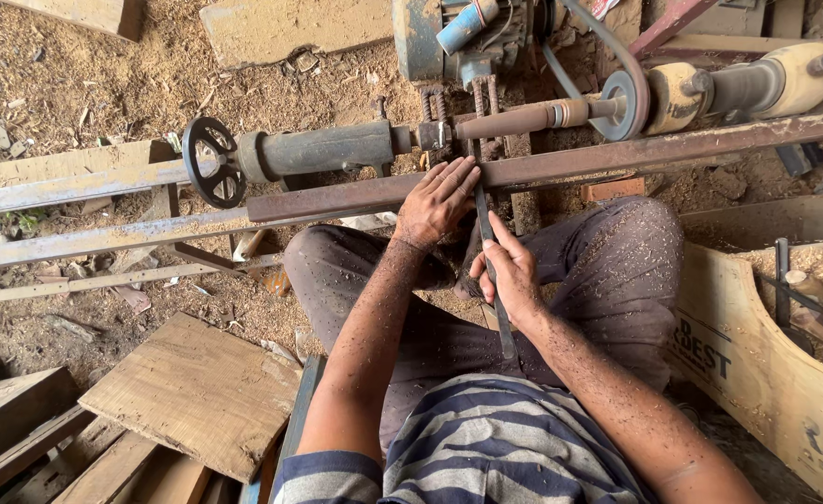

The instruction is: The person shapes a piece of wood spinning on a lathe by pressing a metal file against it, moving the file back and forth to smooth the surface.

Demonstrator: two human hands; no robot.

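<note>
- Left hand (437,201) lies flat, fingers spread, on the lathe's rusty rail (617,157).
- Right hand (509,273) pinches the long dark chisel (483,219) beneath the turning wooden spindle (509,121).

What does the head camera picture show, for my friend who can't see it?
A seated person's left hand rests on a rusty lathe rail while the right hand holds a long chisel toward a mounted wooden piece. Sawdust covers the ground.

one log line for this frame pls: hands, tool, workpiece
left hand: flat on rusty steel lathe rail | right hand: gripping long dark metal chisel | brown wooden spindle: mounted between centres
</note>
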